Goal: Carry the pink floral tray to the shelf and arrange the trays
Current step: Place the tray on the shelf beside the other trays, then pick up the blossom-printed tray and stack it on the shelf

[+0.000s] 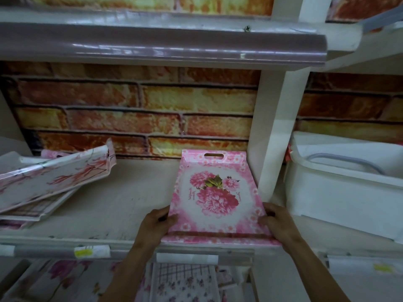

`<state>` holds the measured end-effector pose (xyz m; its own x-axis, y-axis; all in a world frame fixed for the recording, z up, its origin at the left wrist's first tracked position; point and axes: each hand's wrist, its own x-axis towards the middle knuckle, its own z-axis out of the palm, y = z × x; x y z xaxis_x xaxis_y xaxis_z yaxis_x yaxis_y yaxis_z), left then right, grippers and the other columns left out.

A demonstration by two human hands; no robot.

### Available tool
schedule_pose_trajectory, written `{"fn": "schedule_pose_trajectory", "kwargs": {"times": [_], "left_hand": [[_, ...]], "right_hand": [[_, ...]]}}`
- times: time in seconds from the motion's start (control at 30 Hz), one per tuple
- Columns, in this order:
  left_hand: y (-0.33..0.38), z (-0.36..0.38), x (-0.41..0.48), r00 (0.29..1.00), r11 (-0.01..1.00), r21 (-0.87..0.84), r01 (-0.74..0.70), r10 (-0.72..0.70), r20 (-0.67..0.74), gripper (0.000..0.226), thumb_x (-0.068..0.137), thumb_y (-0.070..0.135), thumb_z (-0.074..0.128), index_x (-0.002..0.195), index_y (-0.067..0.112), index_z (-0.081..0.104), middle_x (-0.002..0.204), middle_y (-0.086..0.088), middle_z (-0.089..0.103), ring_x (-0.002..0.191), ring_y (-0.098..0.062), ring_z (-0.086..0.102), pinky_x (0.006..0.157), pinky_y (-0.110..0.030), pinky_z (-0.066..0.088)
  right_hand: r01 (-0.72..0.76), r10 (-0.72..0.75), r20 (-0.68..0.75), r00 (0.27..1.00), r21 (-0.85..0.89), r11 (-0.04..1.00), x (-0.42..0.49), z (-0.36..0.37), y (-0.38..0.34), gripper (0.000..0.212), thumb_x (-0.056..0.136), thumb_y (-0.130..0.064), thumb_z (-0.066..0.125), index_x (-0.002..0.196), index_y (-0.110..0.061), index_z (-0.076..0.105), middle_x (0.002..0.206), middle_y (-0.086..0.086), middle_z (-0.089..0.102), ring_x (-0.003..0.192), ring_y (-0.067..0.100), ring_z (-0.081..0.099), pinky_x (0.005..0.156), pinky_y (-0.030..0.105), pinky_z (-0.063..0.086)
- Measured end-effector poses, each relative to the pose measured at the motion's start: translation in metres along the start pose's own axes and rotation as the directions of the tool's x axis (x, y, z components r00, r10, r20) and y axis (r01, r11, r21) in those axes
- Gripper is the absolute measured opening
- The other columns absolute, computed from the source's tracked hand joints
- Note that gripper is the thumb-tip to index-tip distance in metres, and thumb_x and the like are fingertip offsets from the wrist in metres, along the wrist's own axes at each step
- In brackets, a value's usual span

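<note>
Both long sides of the pink floral tray (214, 197), lying lengthwise into the shelf (130, 205) at lower centre, are being gripped by the left hand (159, 222) and right hand (275, 223), fingers curled over its rim, with the tilted tray stack (52, 179) lying well apart at left.

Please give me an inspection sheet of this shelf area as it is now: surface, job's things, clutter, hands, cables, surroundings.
Surface: pale shelf board, scuffed, with price labels on its front edge.
Job's things: pink floral tray lying lengthwise on the shelf, handle slot toward the wall, near edge over the shelf front.
Clutter: stack of tilted trays at the left, lying unevenly.
Hands: left hand and right hand each grip a side rim of the pink floral tray.
Cables: nothing seen.
Surroundings: brick-pattern wall behind; white post; white plastic bin at the right; more patterned trays on the shelf below.
</note>
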<state>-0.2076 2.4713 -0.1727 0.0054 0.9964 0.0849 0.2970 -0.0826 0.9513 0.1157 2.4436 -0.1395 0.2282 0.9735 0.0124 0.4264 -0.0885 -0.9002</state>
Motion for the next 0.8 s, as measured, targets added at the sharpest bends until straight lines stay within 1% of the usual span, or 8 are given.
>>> {"fn": "schedule_pose_trajectory", "kwargs": {"times": [0.1,0.17,0.33,0.43,0.57,0.67,0.73,0.8], "left_hand": [[-0.005,0.001,0.004,1.0,0.996,0.088,0.003,-0.001,-0.024,0.006,0.089,0.015,0.071,0.087,0.014,0.077,0.069,0.003,0.07,0.069,-0.012,0.063,0.061,-0.013,0.044],[-0.009,0.001,0.007,0.999,0.991,0.133,0.005,-0.001,-0.032,0.016,0.087,0.022,0.073,0.086,0.006,0.073,0.063,0.001,0.058,0.062,-0.01,0.054,0.054,-0.013,0.038],[-0.008,0.003,0.01,0.997,0.976,0.213,0.041,-0.025,-0.077,0.032,0.087,0.024,0.072,0.061,0.013,0.056,0.046,0.009,0.043,0.044,0.0,0.039,0.052,-0.021,0.031],[-0.009,0.003,0.01,0.997,0.971,0.236,0.038,-0.021,-0.076,0.035,0.081,0.034,0.074,0.069,0.007,0.057,0.051,0.006,0.041,0.049,-0.006,0.039,0.056,-0.027,0.032],[-0.009,0.002,0.01,0.997,0.968,0.247,0.047,-0.032,-0.063,0.031,0.084,0.033,0.074,0.083,0.003,0.067,0.055,0.004,0.046,0.05,-0.003,0.042,0.056,-0.023,0.034],[-0.008,0.002,0.01,0.998,0.972,0.233,0.041,-0.03,-0.051,0.039,0.075,0.045,0.069,0.085,0.007,0.069,0.058,0.002,0.05,0.054,-0.006,0.045,0.06,-0.027,0.036],[-0.006,0.001,0.009,0.998,0.973,0.224,0.055,-0.049,-0.03,0.033,0.079,0.041,0.072,0.083,0.008,0.069,0.059,0.002,0.053,0.055,-0.007,0.048,0.062,-0.028,0.038],[-0.006,0.0,0.009,0.999,0.974,0.218,0.054,-0.052,-0.012,0.039,0.072,0.051,0.069,0.078,0.013,0.066,0.065,0.001,0.058,0.06,-0.008,0.051,0.064,-0.028,0.039]], "right_hand": [[0.007,-0.007,0.007,1.0,0.0,1.0,0.0,0.001,0.001,0.04,0.073,0.009,0.057,0.089,-0.025,0.071,0.087,-0.005,0.075,0.081,0.012,0.07,0.062,0.022,0.051],[0.011,-0.011,0.014,1.0,0.002,1.0,0.002,0.002,0.002,0.041,0.074,0.01,0.055,0.095,-0.02,0.072,0.088,-0.005,0.075,0.08,0.01,0.07,0.058,0.015,0.049],[0.016,-0.016,0.022,1.0,0.03,0.999,0.003,0.002,0.006,0.042,0.076,0.013,0.052,0.099,-0.015,0.072,0.09,-0.003,0.075,0.084,0.012,0.07,0.056,0.008,0.049],[0.022,-0.023,0.028,0.999,0.025,0.999,0.004,0.002,0.008,0.041,0.076,0.014,0.051,0.097,-0.014,0.072,0.088,-0.004,0.075,0.079,0.007,0.07,0.056,0.009,0.049],[0.036,-0.036,0.03,0.999,-0.005,0.999,0.007,0.002,0.012,0.041,0.075,0.014,0.052,0.095,-0.015,0.073,0.084,-0.007,0.075,0.074,0.004,0.071,0.057,0.009,0.049],[0.031,-0.03,0.03,0.999,-0.013,0.999,0.008,0.002,0.013,0.043,0.076,0.013,0.052,0.099,-0.019,0.072,0.086,-0.006,0.075,0.07,0.001,0.07,0.055,0.008,0.048],[0.026,-0.026,0.029,0.999,-0.014,1.0,0.009,0.003,0.015,0.045,0.076,0.011,0.053,0.099,-0.023,0.071,0.086,-0.005,0.076,0.07,0.001,0.07,0.055,0.009,0.049],[0.022,-0.022,0.029,0.999,-0.016,1.0,0.009,0.003,0.017,0.045,0.076,0.009,0.054,0.097,-0.027,0.071,0.086,-0.006,0.076,0.073,0.004,0.071,0.06,0.016,0.054]]}}
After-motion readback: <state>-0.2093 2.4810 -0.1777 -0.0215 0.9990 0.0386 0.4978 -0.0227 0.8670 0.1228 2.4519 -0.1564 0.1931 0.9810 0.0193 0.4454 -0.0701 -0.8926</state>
